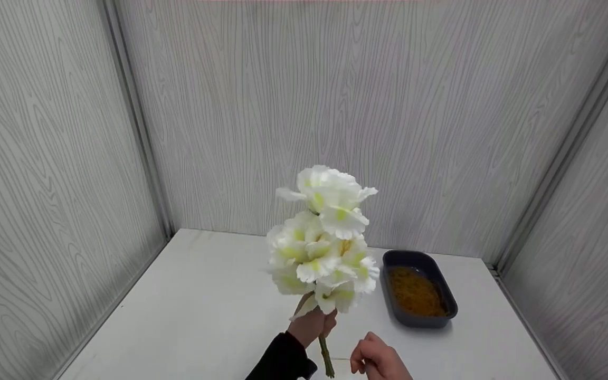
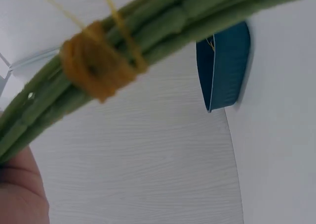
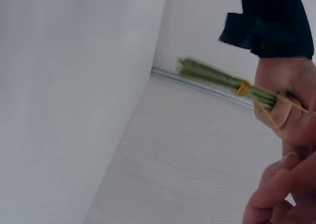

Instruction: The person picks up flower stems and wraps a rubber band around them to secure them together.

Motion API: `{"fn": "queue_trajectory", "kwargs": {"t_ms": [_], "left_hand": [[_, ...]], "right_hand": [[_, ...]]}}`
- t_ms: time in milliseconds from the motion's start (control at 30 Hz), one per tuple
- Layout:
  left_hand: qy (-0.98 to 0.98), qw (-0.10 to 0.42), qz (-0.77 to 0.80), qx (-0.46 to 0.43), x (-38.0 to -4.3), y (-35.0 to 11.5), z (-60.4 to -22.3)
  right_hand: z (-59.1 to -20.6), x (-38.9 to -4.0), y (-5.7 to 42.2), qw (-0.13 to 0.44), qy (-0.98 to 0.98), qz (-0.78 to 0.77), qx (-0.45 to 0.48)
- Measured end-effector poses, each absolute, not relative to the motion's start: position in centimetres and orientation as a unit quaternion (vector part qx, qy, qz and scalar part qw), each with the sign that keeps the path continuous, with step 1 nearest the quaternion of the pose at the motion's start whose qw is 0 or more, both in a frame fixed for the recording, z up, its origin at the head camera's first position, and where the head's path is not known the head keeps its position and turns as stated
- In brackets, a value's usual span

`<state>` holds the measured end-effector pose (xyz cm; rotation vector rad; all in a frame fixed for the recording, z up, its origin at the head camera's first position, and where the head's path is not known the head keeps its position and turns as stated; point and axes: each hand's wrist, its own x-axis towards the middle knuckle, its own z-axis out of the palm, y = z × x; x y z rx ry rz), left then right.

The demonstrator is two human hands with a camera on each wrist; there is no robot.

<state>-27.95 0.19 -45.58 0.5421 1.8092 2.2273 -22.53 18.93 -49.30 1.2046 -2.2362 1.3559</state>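
My left hand [image 1: 312, 323] grips a bunch of white artificial flowers [image 1: 330, 258] round its stems, with the blooms upward and the stem ends pointing down. In the left wrist view, a yellow rubber band [image 2: 98, 61] is wound several times round the green stems [image 2: 173, 26], below the gripping fingers. Two taut strands of it run off the stems toward my right hand [image 1: 380, 359]. That hand is to the right of the stem ends, fingers curled, pulling the band's loop out. The right wrist view also shows the stretched band [image 3: 244, 88] and the right fingers [image 3: 271, 189].
A dark rectangular tub [image 1: 421, 321] stands at the back right of the white table [image 1: 203, 295], with a heap of thin yellow-brown bands [image 1: 415, 293] in it. Pale wood-grain panels [image 1: 230, 105] enclose the table at the back and both sides.
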Motion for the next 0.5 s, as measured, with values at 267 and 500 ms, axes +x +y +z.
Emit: {"fn": "queue_trajectory", "kwargs": {"t_ms": [267, 500], "left_hand": [[0.343, 0.270, 0.879, 0.190, -28.2, -0.8, -44.6], [0.121, 0.138, 0.981, 0.065, -28.3, -0.6, -44.6]], "right_hand": [[-50.2, -25.2, 19.0, 0.412, -0.689, 0.314, 0.508], [-52.5, -23.4, 16.7, 0.178, -0.756, 0.475, 0.413]]}}
